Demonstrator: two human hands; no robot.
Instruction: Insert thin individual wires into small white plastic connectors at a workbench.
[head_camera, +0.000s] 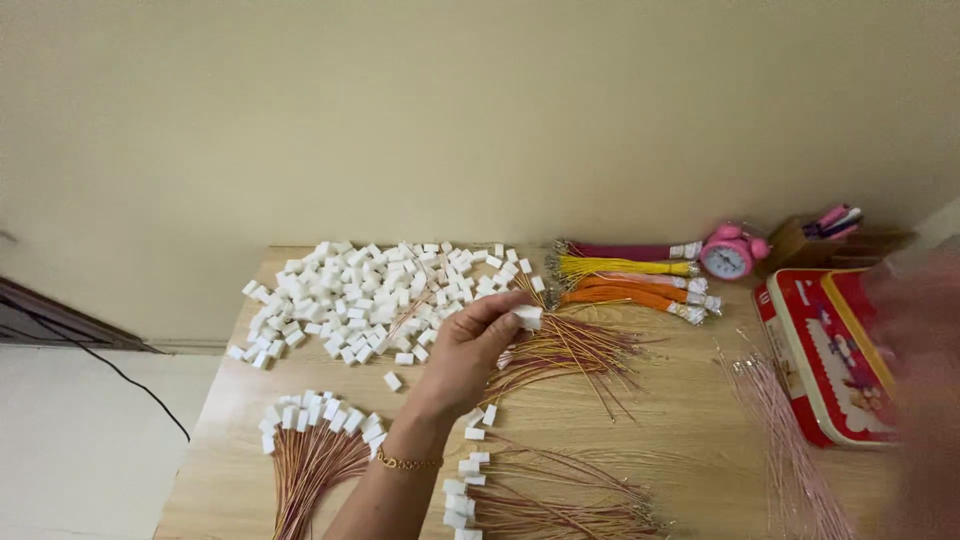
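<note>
Our left hand (468, 350) pinches a small white plastic connector block (527, 316) between closed fingertips, above loose copper-coloured wires (570, 352) on the pale wooden table (680, 420); our right hand (925, 380) is blurred, grip indiscernible.

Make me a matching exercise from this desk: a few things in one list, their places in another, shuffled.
Things:
1. alarm clock
2. red tin
3. pile of white connector housings
4. single white housing

Places:
A. pinched in the left hand
B. far left of the table
C. right edge
D. back, beside the wire bundles

Pairs: 1-D, 2-C, 3-B, 4-A
</note>
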